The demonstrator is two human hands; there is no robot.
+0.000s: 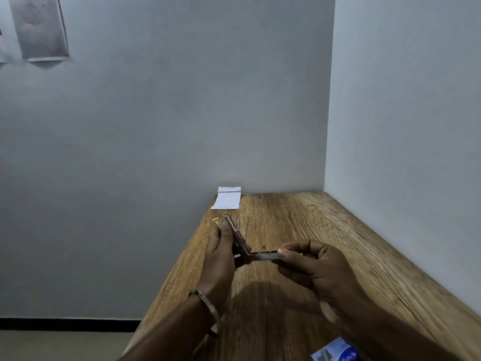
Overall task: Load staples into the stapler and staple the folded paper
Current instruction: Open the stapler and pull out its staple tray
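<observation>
Two hands hold the stapler (243, 246) hinged open above the wooden table (325, 230): left hand (220, 259) grips one arm, right hand (312, 267) pinches the other; folded paper (227, 198) lies at the table's far corner.

A brown wood-grain worktop (325, 230) fits into the corner where two plain pale grey painted walls (169, 113) meet, its far edge and right edge against them. Left of the worktop, a black skirting strip (65, 323) runs above a beige floor (59, 346). Grey paper sheets (39, 27) hang high on the left wall. Light is dim.
</observation>
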